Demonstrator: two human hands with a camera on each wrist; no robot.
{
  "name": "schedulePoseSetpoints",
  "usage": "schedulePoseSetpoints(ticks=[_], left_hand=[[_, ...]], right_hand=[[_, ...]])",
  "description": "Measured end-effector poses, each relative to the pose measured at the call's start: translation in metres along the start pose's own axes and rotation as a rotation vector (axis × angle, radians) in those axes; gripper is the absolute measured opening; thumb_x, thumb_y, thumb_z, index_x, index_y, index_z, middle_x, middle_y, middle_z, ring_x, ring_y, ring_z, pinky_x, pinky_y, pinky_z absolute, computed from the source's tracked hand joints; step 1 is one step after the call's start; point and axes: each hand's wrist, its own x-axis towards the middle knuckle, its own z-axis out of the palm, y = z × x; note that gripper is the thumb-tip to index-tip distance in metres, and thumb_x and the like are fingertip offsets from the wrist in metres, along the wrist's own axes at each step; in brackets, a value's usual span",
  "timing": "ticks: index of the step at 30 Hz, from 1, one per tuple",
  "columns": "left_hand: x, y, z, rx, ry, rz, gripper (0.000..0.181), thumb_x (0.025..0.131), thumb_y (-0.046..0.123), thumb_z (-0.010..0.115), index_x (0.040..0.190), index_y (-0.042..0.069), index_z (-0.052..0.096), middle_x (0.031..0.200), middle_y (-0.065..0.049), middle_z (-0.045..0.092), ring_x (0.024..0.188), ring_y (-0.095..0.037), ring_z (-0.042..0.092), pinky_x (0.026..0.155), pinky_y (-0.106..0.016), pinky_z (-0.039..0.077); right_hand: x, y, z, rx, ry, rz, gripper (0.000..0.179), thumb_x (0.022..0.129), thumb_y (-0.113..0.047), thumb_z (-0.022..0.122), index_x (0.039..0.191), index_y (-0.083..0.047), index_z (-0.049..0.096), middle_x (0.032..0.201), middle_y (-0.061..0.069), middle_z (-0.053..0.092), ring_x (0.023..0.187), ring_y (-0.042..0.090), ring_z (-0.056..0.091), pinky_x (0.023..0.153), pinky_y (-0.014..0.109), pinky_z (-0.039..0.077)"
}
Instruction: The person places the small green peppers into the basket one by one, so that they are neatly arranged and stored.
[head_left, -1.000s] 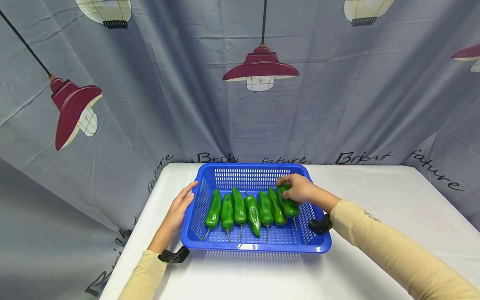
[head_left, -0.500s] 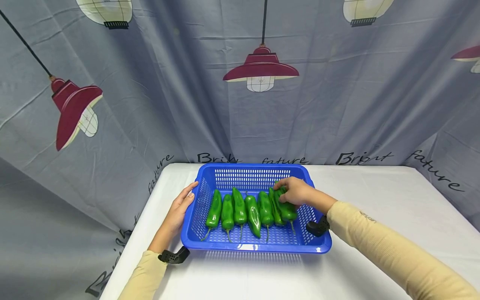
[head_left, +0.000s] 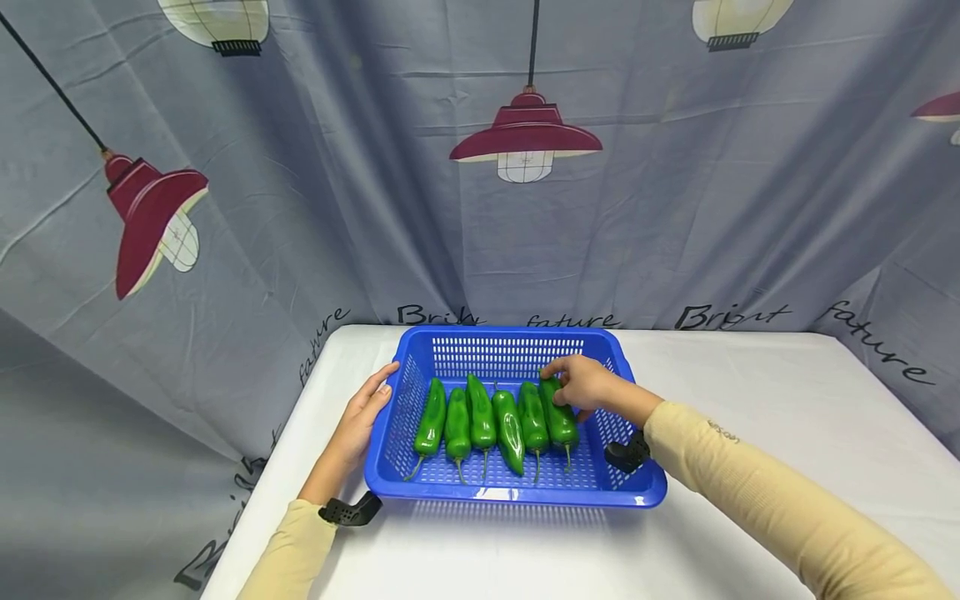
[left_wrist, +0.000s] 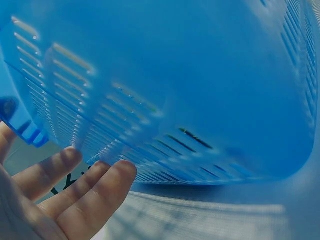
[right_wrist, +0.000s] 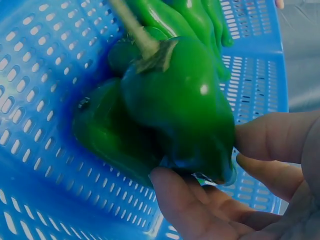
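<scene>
Several long green peppers [head_left: 510, 433] lie side by side in a blue plastic basket [head_left: 491, 495]. At the right end of the row, my right hand [head_left: 591, 385] grips one green pepper [head_left: 561, 425] by its upper part. The right wrist view shows this pepper [right_wrist: 185, 90] between thumb and fingers, over another pepper [right_wrist: 102, 132] on the basket floor. On the other side, my left hand [head_left: 357, 423] lies against the basket's left rim. In the left wrist view its fingers [left_wrist: 100, 200] are extended along the outer slatted wall.
The basket stands on a white-covered table [head_left: 480, 550]. Behind it hangs a grey curtain [head_left: 390, 208] printed with lamps and lettering. Black bands [head_left: 351, 510] sit on both wrists.
My right hand has moved left with the pepper, which now covers the neighbouring pepper in the head view. The left hand and the basket have stayed in place.
</scene>
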Motion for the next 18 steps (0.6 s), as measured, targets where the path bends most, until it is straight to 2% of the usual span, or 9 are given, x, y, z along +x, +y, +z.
schedulePoseSetpoints(ticks=[3, 7, 14, 18], left_hand=[[0.0, 0.0, 0.0, 0.014, 0.008, -0.007, 0.049, 0.112, 0.023, 0.034, 0.159, 0.01, 0.032, 0.163, -0.023, 0.034, 0.118, -0.012, 0.062, 0.093, -0.025, 0.059], [0.0, 0.0, 0.0, 0.041, 0.018, -0.014, 0.048, 0.112, 0.025, 0.034, 0.159, 0.012, 0.033, 0.163, -0.021, 0.034, 0.128, -0.028, 0.057, 0.095, -0.026, 0.058], [0.0, -0.001, 0.0, 0.051, 0.015, -0.012, 0.048, 0.112, 0.023, 0.034, 0.158, 0.011, 0.033, 0.164, -0.021, 0.033, 0.129, -0.027, 0.056, 0.094, -0.025, 0.057], [0.0, 0.0, 0.0, 0.047, 0.012, -0.012, 0.049, 0.112, 0.025, 0.034, 0.159, 0.012, 0.033, 0.165, -0.018, 0.031, 0.137, -0.036, 0.05, 0.098, -0.027, 0.057]], right_hand=[[-0.001, 0.001, 0.0, 0.0, 0.004, 0.011, 0.048, 0.092, 0.003, 0.066, 0.139, -0.002, 0.059, 0.114, 0.022, 0.061, 0.084, 0.027, 0.071, 0.061, 0.04, 0.064], [-0.004, 0.001, -0.002, 0.006, -0.001, 0.013, 0.048, 0.092, 0.002, 0.066, 0.14, -0.003, 0.058, 0.115, 0.024, 0.063, 0.085, 0.027, 0.072, 0.063, 0.042, 0.064], [-0.02, 0.004, -0.015, 0.061, -0.006, -0.02, 0.048, 0.093, -0.005, 0.066, 0.14, -0.005, 0.058, 0.138, 0.033, 0.055, 0.109, 0.04, 0.068, 0.068, 0.043, 0.065], [-0.032, 0.008, -0.029, 0.107, 0.004, -0.071, 0.051, 0.094, -0.007, 0.063, 0.143, -0.001, 0.054, 0.137, 0.034, 0.054, 0.107, 0.039, 0.069, 0.07, 0.042, 0.065]])
